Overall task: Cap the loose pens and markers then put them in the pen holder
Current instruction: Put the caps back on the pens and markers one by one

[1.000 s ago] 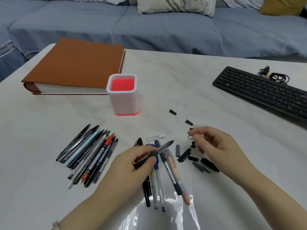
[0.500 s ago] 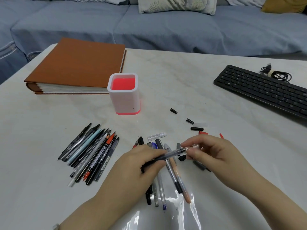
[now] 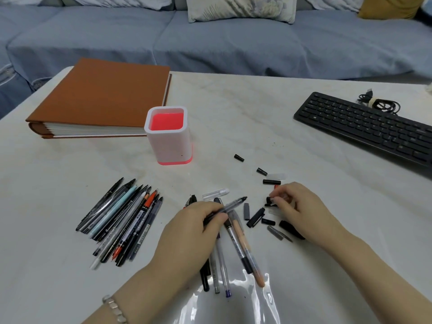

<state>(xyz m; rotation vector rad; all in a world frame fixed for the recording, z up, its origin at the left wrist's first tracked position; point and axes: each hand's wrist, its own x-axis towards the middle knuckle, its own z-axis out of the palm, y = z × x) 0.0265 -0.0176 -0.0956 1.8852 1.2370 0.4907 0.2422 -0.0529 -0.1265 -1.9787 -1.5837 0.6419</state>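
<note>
The white pen holder [image 3: 170, 146] with a red inside stands upright at mid table, with nothing in it. My left hand [image 3: 194, 230] grips a clear grey pen [image 3: 233, 203] whose dark tip points up and right. Under that hand lies a small cluster of pens [image 3: 237, 244]. My right hand [image 3: 297, 208] is down among the loose caps [image 3: 255, 217], its fingertips pinched on a small clear cap. A larger pile of pens and markers [image 3: 121, 220] lies fanned out to the left. More caps [image 3: 271, 182] sit farther up the table.
A thick brown book [image 3: 100, 99] lies at the back left, just behind the holder. A black keyboard [image 3: 364, 127] and a coiled cable [image 3: 379, 105] are at the right. A clear plastic sleeve [image 3: 236, 302] lies at the near edge. A blue sofa [image 3: 233, 43] runs behind the table.
My right hand brought the clear cap up to the pen tip, then drew back right and down to the cap pile. My left hand kept hold of the pen.
</note>
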